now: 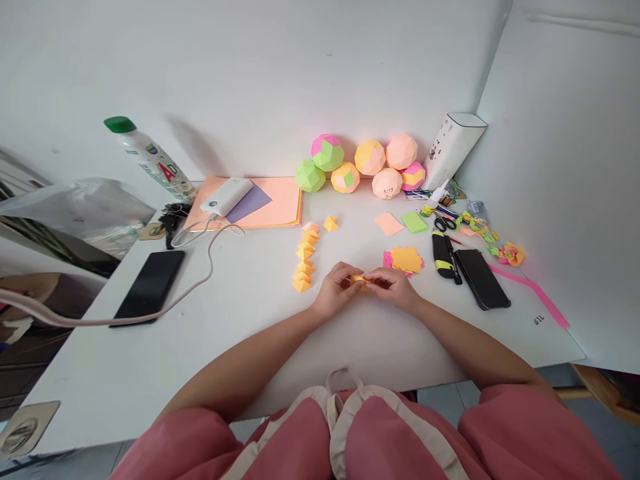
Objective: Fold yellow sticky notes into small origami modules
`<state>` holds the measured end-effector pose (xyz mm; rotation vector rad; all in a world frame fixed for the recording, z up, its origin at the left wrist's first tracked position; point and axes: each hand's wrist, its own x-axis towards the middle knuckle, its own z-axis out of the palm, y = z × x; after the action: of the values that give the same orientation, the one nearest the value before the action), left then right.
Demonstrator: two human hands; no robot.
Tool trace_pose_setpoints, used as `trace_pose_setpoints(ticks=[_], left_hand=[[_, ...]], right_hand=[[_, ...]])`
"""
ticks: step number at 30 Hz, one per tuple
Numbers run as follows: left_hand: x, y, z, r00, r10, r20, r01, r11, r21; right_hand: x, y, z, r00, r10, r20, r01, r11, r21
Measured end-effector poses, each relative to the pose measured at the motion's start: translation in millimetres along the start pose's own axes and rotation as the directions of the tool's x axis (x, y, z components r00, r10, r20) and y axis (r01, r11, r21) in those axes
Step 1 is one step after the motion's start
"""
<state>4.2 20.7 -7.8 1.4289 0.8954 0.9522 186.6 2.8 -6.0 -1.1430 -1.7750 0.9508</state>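
Observation:
My left hand (334,288) and my right hand (395,285) meet at the middle of the white table (260,340). Both pinch a small folded orange paper piece (361,280) between their fingertips. Just left of my left hand runs a column of several folded orange paper units (305,260), and one more folded unit (331,223) lies apart farther back. A stack of orange and pink paper squares (406,259) lies right behind my right hand.
Several paper polyhedron balls (370,157) line the back wall. A power bank (227,196) on coloured sheets (280,200) feeds a cable to a black phone (149,285). Another phone (482,278), markers (442,255), scissors (442,223), a bottle (150,160) and a white box (453,150) stand around.

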Motion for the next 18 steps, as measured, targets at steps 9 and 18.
trace_pose_setpoints(ticks=[9, 18], left_hand=[[-1.3, 6.0, -0.7, 0.994, 0.009, 0.107, -0.024, 0.991, 0.135], [0.6, 0.6, -3.3, 0.988, 0.092, 0.122, -0.098, 0.994, 0.049]], right_hand=[[1.1, -0.7, -1.4, 0.998, -0.045, -0.049, 0.044, 0.999, -0.032], [-1.1, 5.1, -0.4, 0.976, 0.204, -0.07, -0.196, 0.975, 0.106]])
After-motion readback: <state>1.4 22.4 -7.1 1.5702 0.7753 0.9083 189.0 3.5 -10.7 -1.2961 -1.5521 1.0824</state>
